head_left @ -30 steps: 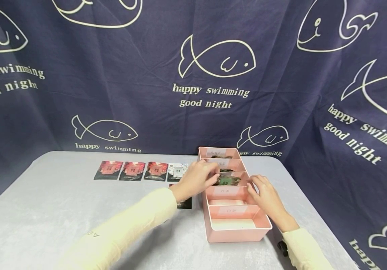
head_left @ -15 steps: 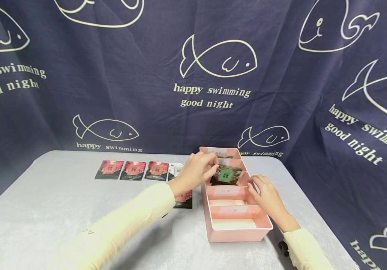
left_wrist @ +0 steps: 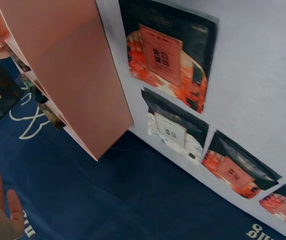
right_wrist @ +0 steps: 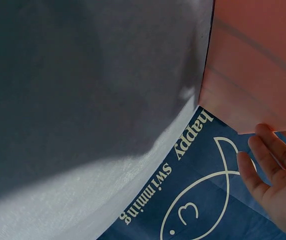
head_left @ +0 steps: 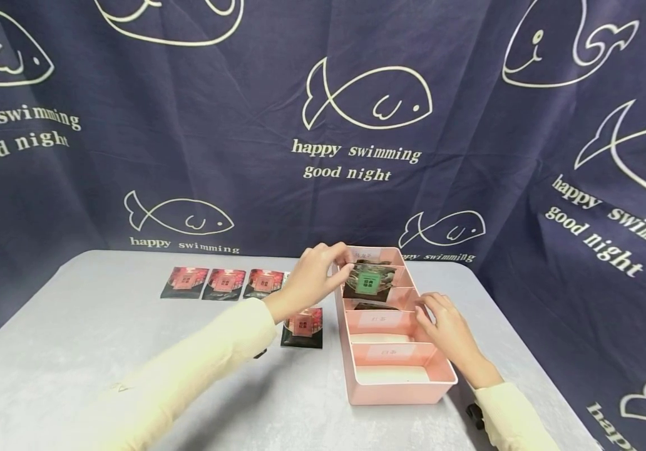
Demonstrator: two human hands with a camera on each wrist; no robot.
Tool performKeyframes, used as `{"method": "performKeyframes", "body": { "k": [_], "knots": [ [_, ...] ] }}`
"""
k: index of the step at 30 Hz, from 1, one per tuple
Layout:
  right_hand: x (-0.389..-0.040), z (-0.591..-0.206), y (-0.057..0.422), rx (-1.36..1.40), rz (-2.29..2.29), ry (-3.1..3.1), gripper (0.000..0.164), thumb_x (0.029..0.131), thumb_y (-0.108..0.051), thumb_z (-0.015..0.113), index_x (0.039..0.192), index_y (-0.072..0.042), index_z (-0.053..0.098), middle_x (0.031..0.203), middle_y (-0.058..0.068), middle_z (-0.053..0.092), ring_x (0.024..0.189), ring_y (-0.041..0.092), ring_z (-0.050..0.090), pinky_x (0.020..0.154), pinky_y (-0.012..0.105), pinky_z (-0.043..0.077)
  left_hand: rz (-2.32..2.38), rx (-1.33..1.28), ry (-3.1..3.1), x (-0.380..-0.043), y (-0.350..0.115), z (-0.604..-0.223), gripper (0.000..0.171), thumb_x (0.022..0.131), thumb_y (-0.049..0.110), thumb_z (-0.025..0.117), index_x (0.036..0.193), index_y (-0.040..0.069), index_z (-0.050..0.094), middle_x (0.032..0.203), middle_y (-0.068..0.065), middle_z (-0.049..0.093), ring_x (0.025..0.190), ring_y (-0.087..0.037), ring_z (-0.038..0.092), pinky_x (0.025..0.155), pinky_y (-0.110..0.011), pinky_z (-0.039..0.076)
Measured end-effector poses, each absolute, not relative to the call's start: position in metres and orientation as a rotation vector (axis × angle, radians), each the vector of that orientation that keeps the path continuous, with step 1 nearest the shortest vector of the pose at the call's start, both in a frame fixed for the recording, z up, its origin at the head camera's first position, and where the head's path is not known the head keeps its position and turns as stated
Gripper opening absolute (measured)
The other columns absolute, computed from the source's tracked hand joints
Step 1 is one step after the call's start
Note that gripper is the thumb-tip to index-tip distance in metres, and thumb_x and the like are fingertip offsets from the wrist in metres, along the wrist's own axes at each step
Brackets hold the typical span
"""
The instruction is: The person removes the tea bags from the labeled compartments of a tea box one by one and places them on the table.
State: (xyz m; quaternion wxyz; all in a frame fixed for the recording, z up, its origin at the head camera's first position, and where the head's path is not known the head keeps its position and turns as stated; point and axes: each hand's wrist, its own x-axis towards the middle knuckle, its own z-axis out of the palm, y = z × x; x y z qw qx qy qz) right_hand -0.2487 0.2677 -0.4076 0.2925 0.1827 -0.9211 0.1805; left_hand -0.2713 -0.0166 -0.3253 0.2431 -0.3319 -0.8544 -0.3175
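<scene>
My left hand (head_left: 310, 274) pinches a dark tea sachet with a green label (head_left: 368, 282) by its left edge, tilted over the far part of a pink divided box (head_left: 396, 393). In the left wrist view the same green-labelled sachet lies just beyond the fingers of my left hand (left_wrist: 0, 210). My right hand (head_left: 448, 329) rests at the box's right rim, fingertips right at the edge. From the right wrist view, the fingers of my right hand (right_wrist: 283, 175) are loosely extended, beside the box's outer wall (right_wrist: 263, 65).
Paper labels mark the box's compartments; more dark sachets (head_left: 376, 306) stand in a middle one. To the left lie red-labelled sachets (head_left: 184, 282) in a row, with a white one (left_wrist: 170, 131) at its end. Another red-labelled sachet (head_left: 302, 327) lies closer to the box.
My left hand has lifted the green-labelled sachet out of a middle compartment and moved it left and away from me. My right hand has stayed at the rim.
</scene>
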Motion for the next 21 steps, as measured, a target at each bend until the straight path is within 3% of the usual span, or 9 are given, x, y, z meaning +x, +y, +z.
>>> {"method": "performKeyframes", "body": {
  "k": [6,21],
  "knots": [
    [-0.249,-0.407,0.268,0.492,0.486,-2.452,0.013,0.082,-0.01,0.058,0.09,-0.002,0.065,0.094,0.011,0.062,0.092,0.028,0.055,0.077,0.046,0.046,-0.893,-0.884,-2.363,-0.271,-0.038,-0.324,0.004,0.089,0.021,0.056,0.089,0.019,0.06,0.081,0.007,0.064,0.08,-0.014,0.057,0.077,-0.036,0.042],
    [-0.25,-0.409,0.269,0.497,0.506,-2.458,0.015,0.083,-0.013,0.058,0.091,-0.003,0.065,0.096,0.011,0.062,0.093,0.027,0.055,0.079,0.046,0.046,-0.926,-0.694,-2.434,-0.27,-0.106,-0.341,0.005,0.089,0.021,0.057,0.089,0.017,0.056,0.077,0.004,0.059,0.074,-0.018,0.054,0.069,-0.031,0.041]
  ]
}}
